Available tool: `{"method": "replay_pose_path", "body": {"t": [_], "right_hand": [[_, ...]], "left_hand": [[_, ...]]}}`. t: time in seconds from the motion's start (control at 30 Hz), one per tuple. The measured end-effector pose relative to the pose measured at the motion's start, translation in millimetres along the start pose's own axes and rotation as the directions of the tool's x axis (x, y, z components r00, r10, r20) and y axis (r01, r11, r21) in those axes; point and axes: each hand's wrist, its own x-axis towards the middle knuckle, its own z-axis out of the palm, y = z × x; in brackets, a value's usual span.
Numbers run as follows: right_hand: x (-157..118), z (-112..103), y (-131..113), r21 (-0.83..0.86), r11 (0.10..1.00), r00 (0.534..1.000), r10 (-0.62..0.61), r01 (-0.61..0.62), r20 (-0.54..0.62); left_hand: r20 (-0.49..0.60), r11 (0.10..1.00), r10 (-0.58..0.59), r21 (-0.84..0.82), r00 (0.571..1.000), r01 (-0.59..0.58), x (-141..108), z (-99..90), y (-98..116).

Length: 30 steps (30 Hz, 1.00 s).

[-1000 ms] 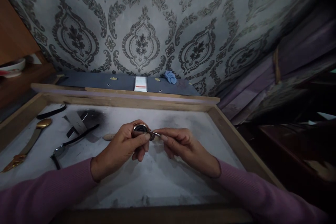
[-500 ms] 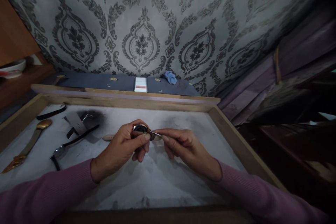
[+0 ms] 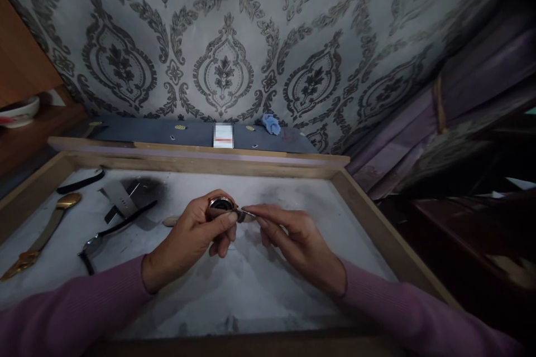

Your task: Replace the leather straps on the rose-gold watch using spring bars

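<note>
A round watch [image 3: 221, 205] with a gold-coloured rim and dark face is gripped between the thumb and fingers of my left hand [image 3: 195, 228], above the middle of the white tray surface. My right hand [image 3: 295, 237] pinches a thin metal tool [image 3: 247, 212], whose left end meets the watch's right edge near my left thumb. Part of a light strap shows below the tool. Behind my left hand a beige strap end [image 3: 170, 221] lies on the surface. My right hand's lower fingers are curled and partly hidden.
A wooden-framed tray [image 3: 201, 166] surrounds the work surface. At its left lie a gold watch [image 3: 68, 200], a black-strapped watch [image 3: 92, 243], a grey strap [image 3: 123, 198] and a black strap [image 3: 81, 181]. Beyond the frame are a small box [image 3: 223, 135] and a blue crumpled cloth [image 3: 271, 124].
The watch and my left hand have shifted slightly left in view. My right hand has also moved a little left, and the tool lies slightly flatter.
</note>
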Motion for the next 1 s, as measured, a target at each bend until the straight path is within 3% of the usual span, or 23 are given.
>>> {"method": "replay_pose_path", "body": {"t": [0.17, 0.3, 1.0], "right_hand": [[-1.9, -1.1, 5.8, -0.110, 0.987, 0.992, -0.124, 0.121, -0.027], [-2.0, -1.0, 5.9, -0.108, 0.984, 0.988, -0.146, 0.140, -0.045], [1.1, -1.9, -1.8, 0.009, 1.000, 1.000, -0.011, 0.011, 0.012]], "left_hand": [[-0.016, 1.000, -0.003, 0.013, 1.000, 0.003, 0.2, 0.8, 0.2], [-0.011, 1.000, 0.000, 0.019, 1.000, 0.000, -0.4, 0.0, -0.2], [0.010, 0.999, 0.007, 0.039, 1.000, -0.007, 0.8, 1.3, -1.7]]}}
